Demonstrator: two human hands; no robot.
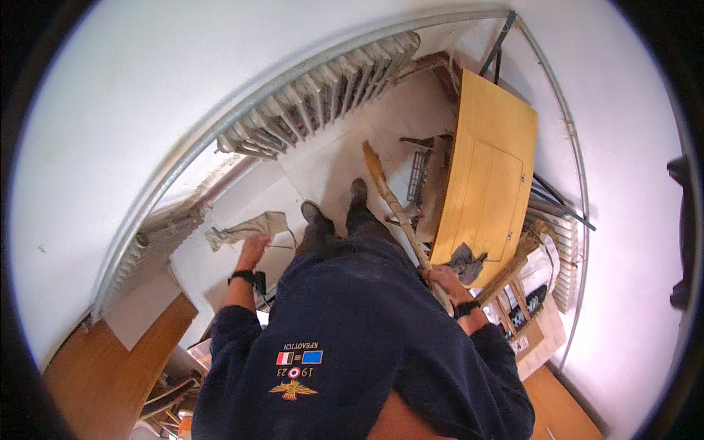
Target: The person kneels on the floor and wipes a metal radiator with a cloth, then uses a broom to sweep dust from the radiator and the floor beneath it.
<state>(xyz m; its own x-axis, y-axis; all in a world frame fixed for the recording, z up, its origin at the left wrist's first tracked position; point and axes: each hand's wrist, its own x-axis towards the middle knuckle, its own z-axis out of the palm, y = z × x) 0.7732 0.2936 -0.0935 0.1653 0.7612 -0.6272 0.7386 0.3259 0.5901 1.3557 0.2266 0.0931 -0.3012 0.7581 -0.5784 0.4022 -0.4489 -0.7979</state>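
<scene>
My right hand grips the upper end of a broom with a wrapped handle; its worn bristles point down to the floor past my right shoe. My left hand is closed on a thin rod, which runs toward my left leg. Beyond that hand lies a beige cloth or bag-like piece; whether it hangs from the rod or is a dustpan, I cannot tell. A dark grey rag lies on the yellow wooden cabinet beside my right hand.
A cast-iron radiator runs along the wall ahead, with a pipe above it. Another radiator stands at left. A black wire rack is beside the cabinet. A wooden desk is at lower left; boxes sit at right.
</scene>
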